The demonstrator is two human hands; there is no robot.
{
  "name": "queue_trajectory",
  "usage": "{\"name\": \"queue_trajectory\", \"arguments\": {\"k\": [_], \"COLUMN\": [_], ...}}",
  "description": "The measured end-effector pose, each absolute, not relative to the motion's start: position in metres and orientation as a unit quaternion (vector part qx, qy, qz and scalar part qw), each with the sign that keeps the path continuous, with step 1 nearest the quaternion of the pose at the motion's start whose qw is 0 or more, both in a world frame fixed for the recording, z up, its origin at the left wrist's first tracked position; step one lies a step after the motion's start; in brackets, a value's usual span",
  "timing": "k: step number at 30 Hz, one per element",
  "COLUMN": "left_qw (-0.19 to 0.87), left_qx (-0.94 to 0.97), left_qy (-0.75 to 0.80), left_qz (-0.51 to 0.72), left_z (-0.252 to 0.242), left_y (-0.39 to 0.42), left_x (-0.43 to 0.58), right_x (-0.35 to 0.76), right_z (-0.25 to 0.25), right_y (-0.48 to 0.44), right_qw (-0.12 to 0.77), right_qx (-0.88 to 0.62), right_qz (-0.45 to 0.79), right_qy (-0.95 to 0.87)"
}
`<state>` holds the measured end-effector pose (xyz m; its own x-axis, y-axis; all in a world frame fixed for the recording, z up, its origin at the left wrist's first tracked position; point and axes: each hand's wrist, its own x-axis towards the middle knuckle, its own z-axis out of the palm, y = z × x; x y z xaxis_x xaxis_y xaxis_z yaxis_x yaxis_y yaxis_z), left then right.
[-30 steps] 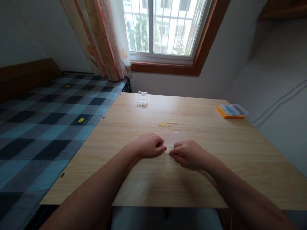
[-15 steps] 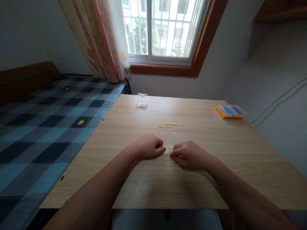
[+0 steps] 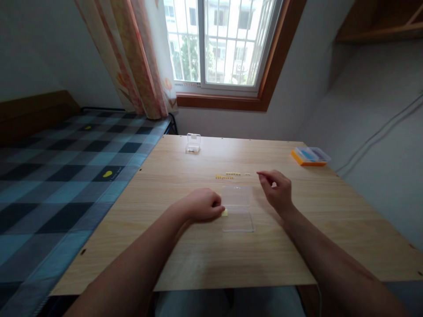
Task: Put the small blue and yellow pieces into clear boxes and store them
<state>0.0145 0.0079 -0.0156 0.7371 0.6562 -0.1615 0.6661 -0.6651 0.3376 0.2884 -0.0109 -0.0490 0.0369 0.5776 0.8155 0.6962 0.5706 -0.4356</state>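
Note:
A clear, shallow plastic case [image 3: 238,223] lies open and flat on the table in front of me. Closed into a loose fist, my left hand [image 3: 205,205] is at the case's left side, its fingertips on a small pale yellow square [image 3: 225,213]. My right hand [image 3: 278,190] is raised beyond the case's right side, thumb and forefinger pinched together. Anything between those fingertips is too small to make out. Just left of them are a few tiny pale pieces [image 3: 247,174]. Further left lie a row of tiny yellowish pieces [image 3: 233,174] and a row of deeper yellow pieces [image 3: 224,177].
A small clear box [image 3: 193,147] stands with its lid up at the table's far left. An orange case with a clear lid [image 3: 309,157] sits at the far right. A bed with a checked cover [image 3: 72,176] adjoins the table's left edge.
My right hand has moved away from the case, forward and right, towards the tiny pieces, uncovering the case. My left hand stays by the yellow square. The whole view has shifted slightly.

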Motion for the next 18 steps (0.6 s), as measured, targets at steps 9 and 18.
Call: {"name": "queue_trajectory", "arguments": {"k": [9, 18], "left_qw": [0.256, 0.408], "left_qx": [0.9, 0.848], "left_qy": [0.352, 0.338], "left_qz": [-0.021, -0.016], "left_z": [-0.013, -0.011], "left_y": [0.015, 0.03], "left_x": [0.01, 0.0], "right_x": [0.287, 0.273], "right_z": [-0.088, -0.087], "right_y": [0.023, 0.062], "right_qw": [0.394, 0.381], "right_qx": [-0.535, -0.543], "right_qz": [-0.043, 0.018], "right_qy": [-0.746, -0.748]}}
